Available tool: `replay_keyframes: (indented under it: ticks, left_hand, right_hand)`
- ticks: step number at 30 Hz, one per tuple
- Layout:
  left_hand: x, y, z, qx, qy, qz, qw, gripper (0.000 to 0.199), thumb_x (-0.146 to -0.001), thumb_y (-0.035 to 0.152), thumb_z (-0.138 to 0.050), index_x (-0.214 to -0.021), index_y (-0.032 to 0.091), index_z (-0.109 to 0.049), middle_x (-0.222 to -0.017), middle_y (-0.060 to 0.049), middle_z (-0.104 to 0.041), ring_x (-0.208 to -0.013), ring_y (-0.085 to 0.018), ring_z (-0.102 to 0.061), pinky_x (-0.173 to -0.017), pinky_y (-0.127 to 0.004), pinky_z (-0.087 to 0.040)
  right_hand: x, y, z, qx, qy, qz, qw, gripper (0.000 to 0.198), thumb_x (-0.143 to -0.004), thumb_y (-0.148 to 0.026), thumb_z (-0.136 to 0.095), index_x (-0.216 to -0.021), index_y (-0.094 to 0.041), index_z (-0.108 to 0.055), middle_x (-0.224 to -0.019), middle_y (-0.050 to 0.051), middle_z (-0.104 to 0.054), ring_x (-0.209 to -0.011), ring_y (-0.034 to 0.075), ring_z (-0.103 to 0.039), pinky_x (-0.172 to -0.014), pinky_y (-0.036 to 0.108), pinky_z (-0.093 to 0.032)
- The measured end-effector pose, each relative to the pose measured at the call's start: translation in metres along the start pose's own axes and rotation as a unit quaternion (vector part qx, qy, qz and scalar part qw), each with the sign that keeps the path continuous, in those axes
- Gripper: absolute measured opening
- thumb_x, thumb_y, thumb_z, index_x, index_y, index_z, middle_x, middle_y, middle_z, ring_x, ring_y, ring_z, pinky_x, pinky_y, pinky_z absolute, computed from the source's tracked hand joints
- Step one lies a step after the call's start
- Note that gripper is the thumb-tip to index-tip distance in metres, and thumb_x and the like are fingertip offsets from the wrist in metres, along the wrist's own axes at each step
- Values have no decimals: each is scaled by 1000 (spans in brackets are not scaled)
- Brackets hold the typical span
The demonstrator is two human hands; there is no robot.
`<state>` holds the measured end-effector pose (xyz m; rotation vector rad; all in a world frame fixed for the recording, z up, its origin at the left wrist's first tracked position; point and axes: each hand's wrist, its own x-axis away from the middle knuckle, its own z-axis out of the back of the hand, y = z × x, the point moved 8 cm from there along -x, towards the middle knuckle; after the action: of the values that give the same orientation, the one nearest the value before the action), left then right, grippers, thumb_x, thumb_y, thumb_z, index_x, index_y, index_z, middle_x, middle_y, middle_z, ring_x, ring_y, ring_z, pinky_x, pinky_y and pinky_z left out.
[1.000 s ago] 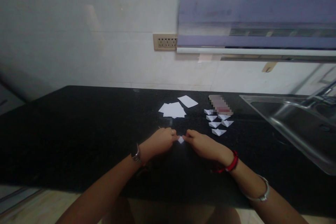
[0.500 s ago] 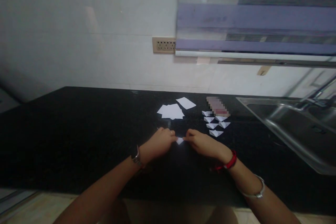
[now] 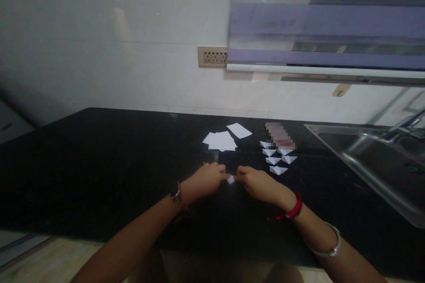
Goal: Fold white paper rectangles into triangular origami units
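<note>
Between my two hands, low over the black countertop (image 3: 109,177), is a small folded piece of white paper (image 3: 230,179). My left hand (image 3: 207,179) pinches its left side, fingers closed. From the right, my right hand (image 3: 259,182) grips the other side with bent fingers. Most of the paper is hidden behind the fingertips. Beyond the hands lies a pile of white paper sheets (image 3: 222,141), with one separate sheet (image 3: 239,131) at its upper right. To the right are several folded white paper pieces (image 3: 278,170), set out in rough rows.
A blurred-out rectangular object (image 3: 280,135) lies behind the folded pieces. At the right a steel sink (image 3: 352,172) with a faucet (image 3: 407,124) is set into the counter. A wall socket (image 3: 212,56) and a purple blind (image 3: 325,22) are at the back.
The whole view has shifted slightly, so things appear a little further right. Both hands keep hold of the folded paper, which shows a little less between the fingers.
</note>
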<state>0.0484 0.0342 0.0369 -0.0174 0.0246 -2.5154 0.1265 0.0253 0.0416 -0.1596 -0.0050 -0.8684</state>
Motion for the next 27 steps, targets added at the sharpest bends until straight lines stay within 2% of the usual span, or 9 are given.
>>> replay_keyframes:
  ticks: [5, 13, 18, 23, 27]
  left_hand:
    - [1, -1, -2, -1, 0, -2, 1000, 34, -79, 12, -37, -106, 26, -51, -91, -5, -52, -76, -16, -49, -64, -27, -39]
    - [5, 2, -3, 8, -20, 4, 1000, 37, -79, 11, -37, -112, 26, -44, -100, -6, -49, -85, -19, -49, -69, -31, -39]
    - [8, 0, -4, 18, -8, 12, 1000, 40, -77, 9, -38, -112, 26, -43, -104, -6, -50, -95, -22, -45, -82, -42, -33]
    - [10, -3, -11, 27, -5, 21, 999, 47, -73, 9, -41, -115, 29, -39, -113, -6, -47, -102, -26, -41, -87, -60, -18]
    - [7, -5, -14, 39, 4, 24, 999, 45, -72, 9, -42, -113, 29, -41, -111, -6, -47, -102, -26, -41, -87, -60, -18]
  right_hand:
    - [0, 3, 0, -58, 0, 32, 998, 31, -77, -8, -37, -98, -16, -58, -94, 7, -53, -85, 14, -51, -77, 25, -39]
    - [0, 5, 0, -63, 14, 16, 998, 26, -79, -8, -35, -88, -14, -58, -91, 7, -54, -81, 14, -52, -75, 25, -40]
    - [1, 4, 2, -98, 4, 46, 994, 26, -78, -9, -36, -87, -13, -59, -90, 7, -55, -82, 14, -52, -76, 25, -40]
    - [4, 8, 5, -99, 7, 14, 995, 23, -80, -13, -35, -80, -13, -58, -85, 7, -55, -77, 13, -54, -72, 24, -41]
    - [3, 8, 3, -87, 8, 5, 996, 24, -78, -11, -36, -82, -14, -59, -86, 6, -56, -77, 13, -54, -71, 23, -41]
